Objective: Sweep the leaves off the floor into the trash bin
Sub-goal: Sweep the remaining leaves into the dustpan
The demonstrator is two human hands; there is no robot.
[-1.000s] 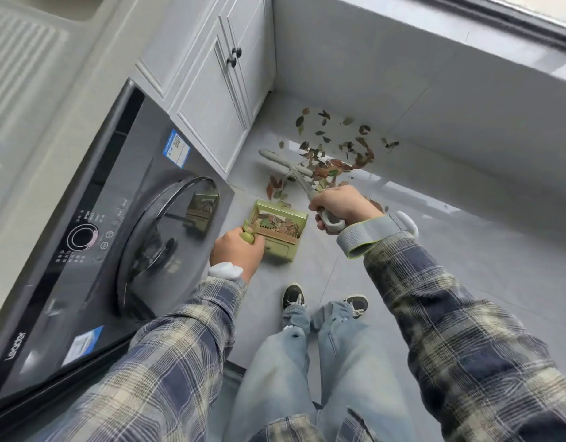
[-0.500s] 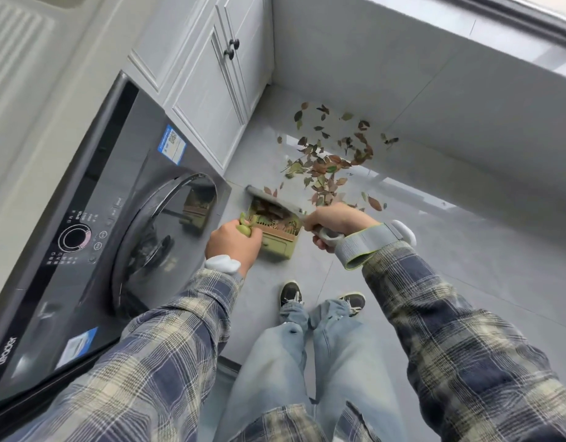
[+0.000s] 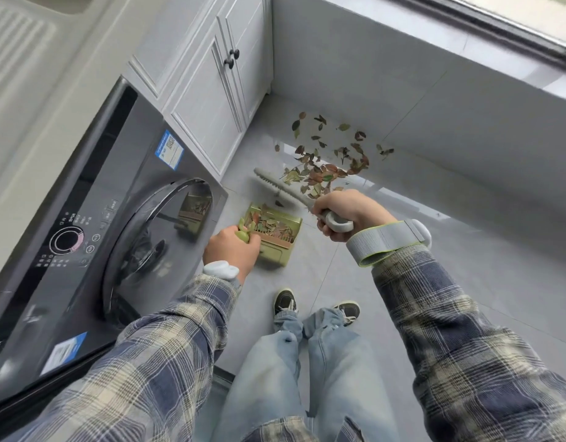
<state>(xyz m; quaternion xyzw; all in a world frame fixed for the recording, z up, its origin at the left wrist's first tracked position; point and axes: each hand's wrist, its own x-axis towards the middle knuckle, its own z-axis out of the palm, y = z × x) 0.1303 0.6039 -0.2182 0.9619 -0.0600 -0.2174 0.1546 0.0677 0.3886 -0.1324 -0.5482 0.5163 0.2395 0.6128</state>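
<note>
Dry red, brown and green leaves (image 3: 326, 154) lie scattered on the grey tiled floor near the wall. My right hand (image 3: 345, 212) grips the handle of a grey hand brush (image 3: 278, 186), whose head sits at the near left edge of the leaf pile. My left hand (image 3: 232, 247) holds the green handle of a green dustpan (image 3: 276, 250), which rests on the floor beside the washing machine with several leaves in it. No trash bin is in view.
A dark front-loading washing machine (image 3: 93, 237) stands close on the left. Grey cabinets (image 3: 208, 100) run behind it, and a low grey wall (image 3: 434, 100) under a window borders the far side. My feet (image 3: 316, 309) stand just behind the dustpan.
The brush has swung away from the dustpan mouth, back out to the edge of the leaf pile. The dustpan stays in place with leaves in it.
</note>
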